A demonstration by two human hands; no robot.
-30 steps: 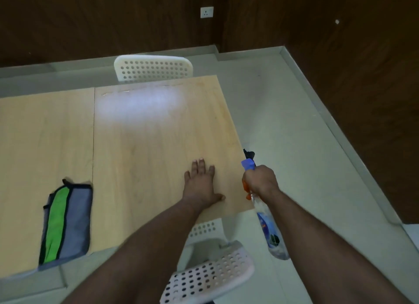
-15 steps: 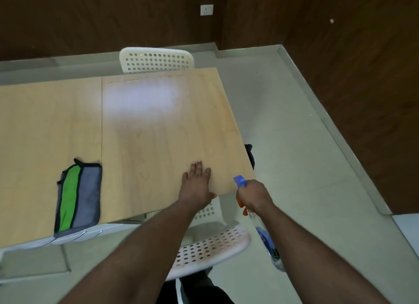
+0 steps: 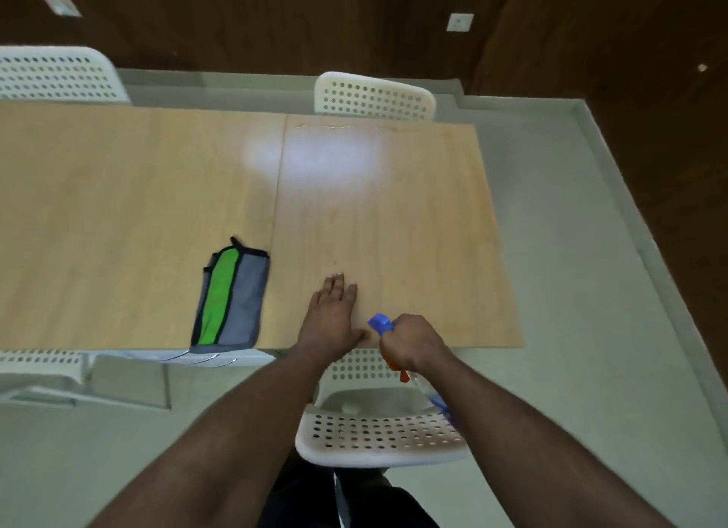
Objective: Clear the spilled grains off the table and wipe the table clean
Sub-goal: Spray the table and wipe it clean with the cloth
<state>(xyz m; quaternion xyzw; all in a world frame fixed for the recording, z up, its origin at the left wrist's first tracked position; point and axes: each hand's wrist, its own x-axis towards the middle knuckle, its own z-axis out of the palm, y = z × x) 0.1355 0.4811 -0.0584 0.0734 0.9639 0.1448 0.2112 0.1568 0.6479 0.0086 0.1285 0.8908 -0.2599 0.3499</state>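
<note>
— Step in hand?
— Spraying is judged under way: the spray bottle is gripped in the curled right hand at the table near edge; the left hand is laid flat, fingers together.

— Next?
— The folded cloth, at nine o'clock, is required. No grains are discernible. White chairs and dark wall panelling are noted beyond.

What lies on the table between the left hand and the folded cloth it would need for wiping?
Nothing visible. The left hand rests flat on the table near its front edge, and the cloth lies to its left with only bare tabletop between them. The right hand holds the spray bottle on the other side.
</note>
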